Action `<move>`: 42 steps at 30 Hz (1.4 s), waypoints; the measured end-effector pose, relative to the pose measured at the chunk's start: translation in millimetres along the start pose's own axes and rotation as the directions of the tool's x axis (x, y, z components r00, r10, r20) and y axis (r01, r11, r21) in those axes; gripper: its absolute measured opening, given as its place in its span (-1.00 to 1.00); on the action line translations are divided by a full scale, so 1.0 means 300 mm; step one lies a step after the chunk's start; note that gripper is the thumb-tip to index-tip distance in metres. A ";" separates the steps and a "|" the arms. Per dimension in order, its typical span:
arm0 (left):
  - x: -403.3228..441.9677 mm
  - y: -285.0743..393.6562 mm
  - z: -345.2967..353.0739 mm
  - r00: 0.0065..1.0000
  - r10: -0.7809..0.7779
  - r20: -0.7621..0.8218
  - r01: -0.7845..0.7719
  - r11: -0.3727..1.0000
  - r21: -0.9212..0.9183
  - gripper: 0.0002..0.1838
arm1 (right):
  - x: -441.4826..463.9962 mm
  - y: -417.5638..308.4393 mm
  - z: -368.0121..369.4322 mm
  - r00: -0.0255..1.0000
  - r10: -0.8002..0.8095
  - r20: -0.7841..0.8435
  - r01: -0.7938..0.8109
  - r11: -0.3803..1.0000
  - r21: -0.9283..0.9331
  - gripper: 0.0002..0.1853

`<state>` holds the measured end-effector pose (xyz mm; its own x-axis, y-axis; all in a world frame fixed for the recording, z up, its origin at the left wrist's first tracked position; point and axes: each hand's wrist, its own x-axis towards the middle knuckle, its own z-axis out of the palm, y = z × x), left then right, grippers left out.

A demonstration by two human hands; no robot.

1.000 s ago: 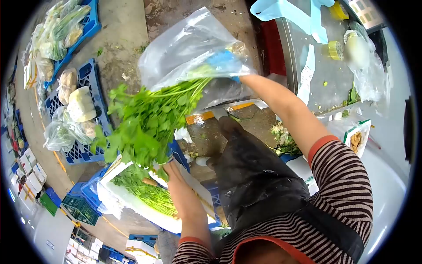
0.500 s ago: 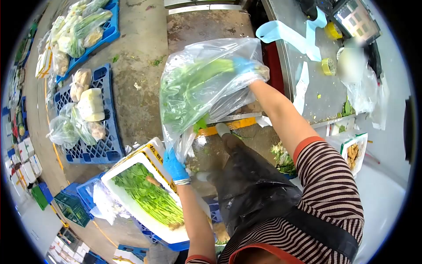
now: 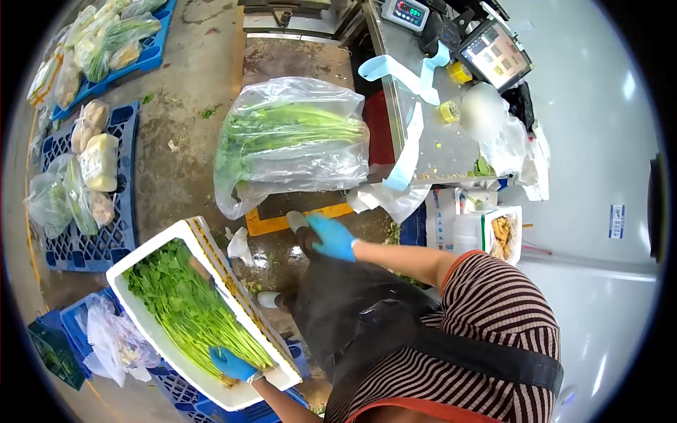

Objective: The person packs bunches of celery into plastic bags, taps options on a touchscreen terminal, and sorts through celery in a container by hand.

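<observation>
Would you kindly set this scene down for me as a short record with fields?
Left hand: blue-gloved left hand, on long-stalked leafy greens
Right hand: blue-gloved right hand, holding nothing visible
Container: white foam box, around those greens
Package: clear plastic bag, with green stalks inside
Metal table: two yellow tape rolls, digital scale
Floor: blue plastic lattice pallet, bearing bagged produce

Grey metal table (image 3: 451,151) at right: white digital scale (image 3: 405,13), black-framed screen (image 3: 493,56), 2 yellow tape rolls (image 3: 449,111), pale-blue strip (image 3: 386,68) crossing edge. Near table, white box with green edging (image 3: 517,220) holding knobbly tan roots (image 3: 501,236). At left, blue lattice plastic pallet (image 3: 125,211) bearing clear plastic bags (image 3: 49,201), pale wrapped block (image 3: 99,163).
</observation>
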<state>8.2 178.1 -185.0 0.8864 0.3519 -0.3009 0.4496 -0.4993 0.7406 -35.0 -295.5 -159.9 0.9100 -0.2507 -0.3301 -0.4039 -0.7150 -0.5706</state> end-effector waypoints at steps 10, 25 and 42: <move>-0.280 -1.074 -0.012 0.749 -0.209 0.628 -0.284 0.756 0.590 -0.45 | -0.264 -0.437 0.334 0.754 -0.302 0.583 0.369 0.930 0.005 -0.51; -0.299 -0.704 -0.059 0.957 -0.279 0.078 0.202 0.836 0.510 -0.11 | -0.431 -0.603 0.617 0.519 -0.210 0.829 0.471 0.879 -0.072 -0.49; -0.186 -0.481 -0.477 0.881 -0.220 0.420 0.099 0.952 0.290 -0.46 | -0.386 -0.624 0.587 0.594 -0.259 0.761 0.544 0.827 -0.143 -0.48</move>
<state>-121.8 343.7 -189.1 0.7281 0.0872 -0.6799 0.5481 -0.6698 0.5010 -81.2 -17.5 -147.3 0.5747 0.5334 -0.6206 0.1744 -0.8208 -0.5440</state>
